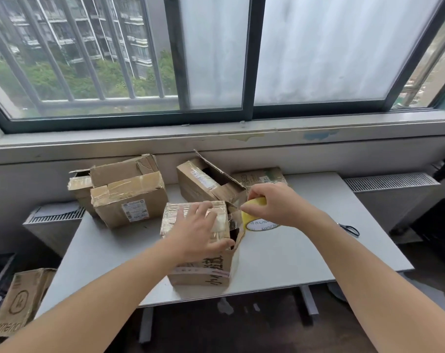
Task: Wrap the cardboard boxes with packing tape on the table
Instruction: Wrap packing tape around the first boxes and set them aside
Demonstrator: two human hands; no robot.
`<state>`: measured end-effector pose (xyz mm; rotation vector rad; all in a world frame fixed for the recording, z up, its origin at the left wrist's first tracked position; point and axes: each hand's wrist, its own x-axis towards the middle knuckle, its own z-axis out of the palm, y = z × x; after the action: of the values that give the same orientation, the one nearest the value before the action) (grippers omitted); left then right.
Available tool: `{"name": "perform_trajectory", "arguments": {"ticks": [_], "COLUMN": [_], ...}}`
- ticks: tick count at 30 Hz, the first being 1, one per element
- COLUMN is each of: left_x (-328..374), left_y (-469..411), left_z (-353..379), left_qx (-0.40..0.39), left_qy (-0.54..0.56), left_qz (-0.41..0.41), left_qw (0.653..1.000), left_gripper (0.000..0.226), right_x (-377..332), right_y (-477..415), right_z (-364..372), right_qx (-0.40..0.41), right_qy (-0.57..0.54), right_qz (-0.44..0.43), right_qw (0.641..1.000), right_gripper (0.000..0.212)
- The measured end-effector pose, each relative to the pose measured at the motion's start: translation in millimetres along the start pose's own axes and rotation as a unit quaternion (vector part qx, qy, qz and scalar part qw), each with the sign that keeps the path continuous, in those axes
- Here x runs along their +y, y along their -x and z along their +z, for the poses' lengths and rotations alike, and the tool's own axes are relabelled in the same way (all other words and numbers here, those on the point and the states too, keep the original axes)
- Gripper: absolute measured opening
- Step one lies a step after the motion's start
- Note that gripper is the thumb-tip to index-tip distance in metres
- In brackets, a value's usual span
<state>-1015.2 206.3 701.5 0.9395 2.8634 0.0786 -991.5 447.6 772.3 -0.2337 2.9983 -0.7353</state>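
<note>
A person's left hand (201,230) presses flat, fingers spread, on the tape-covered top of the nearest cardboard box (203,273) on the grey table (305,250). Just beside its right edge, the right hand (275,202) grips a yellow tape roll (249,215). Two worn, open boxes (129,197) sit behind it, and scissors (350,229) lie to the right.

An upper-floor residential room: sliding window (216,54) overlooking apartment blocks (71,29), radiator (392,183) below the sill (216,138), grey table (305,250).

- Left hand (203,229) presses flat on the near cardboard box (203,271).
- Right hand (275,202) grips the tape roll (254,215) beside it.
- Scissors (350,229) lie on the tabletop (305,261).
</note>
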Motion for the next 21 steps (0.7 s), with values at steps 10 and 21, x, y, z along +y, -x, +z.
{"name": "perform_trajectory", "arguments": {"ticks": [10,21], "left_x": [-25,-55], "left_y": [-118,-142], "left_z": [-33,-16], "left_qx": [-0.126,-0.236], "left_qy": [0.201,0.163], "left_qz": [0.138,0.206], "left_qw": [0.962,0.935], "left_gripper": [0.035,0.025], "right_x": [-13,-32], "right_y": [-4,-36], "right_z": [-19,-18], "right_qx": [-0.048,-0.016], "right_qy": [-0.023,0.109], "right_qz": [0.020,0.058], "right_qw": [0.998,0.992], "right_gripper": [0.018,0.028]}}
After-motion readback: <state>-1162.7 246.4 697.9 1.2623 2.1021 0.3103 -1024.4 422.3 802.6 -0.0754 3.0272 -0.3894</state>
